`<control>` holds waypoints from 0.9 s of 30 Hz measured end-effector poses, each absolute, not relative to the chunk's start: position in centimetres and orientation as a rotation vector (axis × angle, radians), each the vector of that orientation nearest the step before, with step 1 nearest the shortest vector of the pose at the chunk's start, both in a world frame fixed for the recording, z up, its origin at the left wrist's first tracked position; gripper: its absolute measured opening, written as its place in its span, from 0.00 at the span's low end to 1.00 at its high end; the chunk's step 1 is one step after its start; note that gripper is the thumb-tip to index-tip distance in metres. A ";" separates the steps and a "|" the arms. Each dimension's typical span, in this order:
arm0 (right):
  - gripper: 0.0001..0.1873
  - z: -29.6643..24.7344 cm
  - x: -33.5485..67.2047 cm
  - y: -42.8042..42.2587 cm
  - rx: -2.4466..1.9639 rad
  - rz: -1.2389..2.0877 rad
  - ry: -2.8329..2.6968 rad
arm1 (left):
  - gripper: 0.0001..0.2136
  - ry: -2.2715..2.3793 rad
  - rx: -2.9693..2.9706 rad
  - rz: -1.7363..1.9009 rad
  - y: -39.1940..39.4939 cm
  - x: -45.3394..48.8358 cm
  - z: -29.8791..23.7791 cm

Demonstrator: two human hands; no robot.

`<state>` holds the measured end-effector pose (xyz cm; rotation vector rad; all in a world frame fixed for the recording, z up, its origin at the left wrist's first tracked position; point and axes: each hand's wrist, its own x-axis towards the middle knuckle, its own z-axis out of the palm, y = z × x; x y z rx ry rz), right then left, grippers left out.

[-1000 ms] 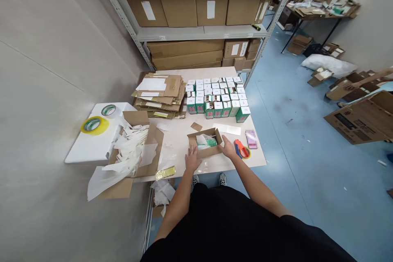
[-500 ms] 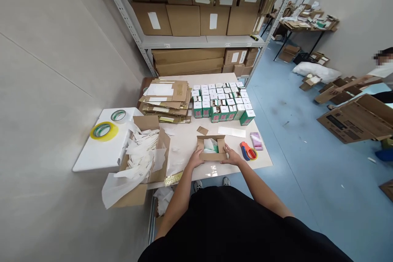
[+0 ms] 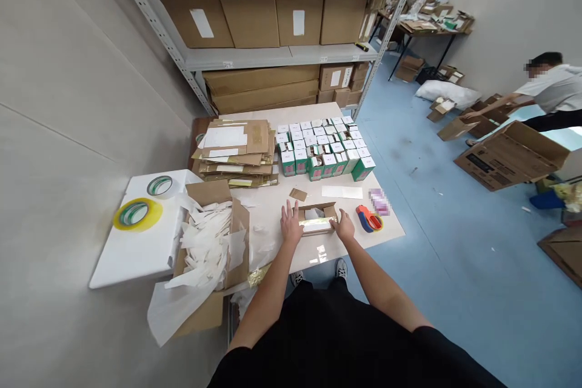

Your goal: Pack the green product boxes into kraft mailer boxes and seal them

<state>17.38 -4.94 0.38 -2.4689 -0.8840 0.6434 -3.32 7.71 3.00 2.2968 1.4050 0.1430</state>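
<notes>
A small cardboard box (image 3: 328, 212) sits near the front edge of the table, with white wrapping visible inside. Its near flap, carrying a white label (image 3: 317, 224) and shiny tape, is folded partly over the opening. My left hand (image 3: 291, 225) rests against the box's left end, fingers spread and pointing away from me. At the right end, my right hand (image 3: 344, 226) grips the near corner, with fingers bent and the thumb at the flap. A tape dispenser (image 3: 369, 219) in orange and blue lies right of that hand. Behind the box is a scrap of brown cardboard (image 3: 298, 194).
Flattened cartons (image 3: 236, 151) are stacked at the back left, beside rows of green-and-white boxes (image 3: 327, 159). An open carton of white paper (image 3: 209, 242) stands left. Tape rolls (image 3: 137, 214) lie on a white surface (image 3: 122, 257). A co-worker (image 3: 552, 88) bends over cartons at right.
The box's near flap, with its label, has come over the opening. My left hand has shifted up the left end and its fingers have spread. The view has moved, showing more of the co-worker.
</notes>
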 end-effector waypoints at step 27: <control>0.34 0.4 31.1 -8.2 -2.318 0.538 -1.078 | 0.30 1.366 2.262 -0.370 3.5 2.1 0.9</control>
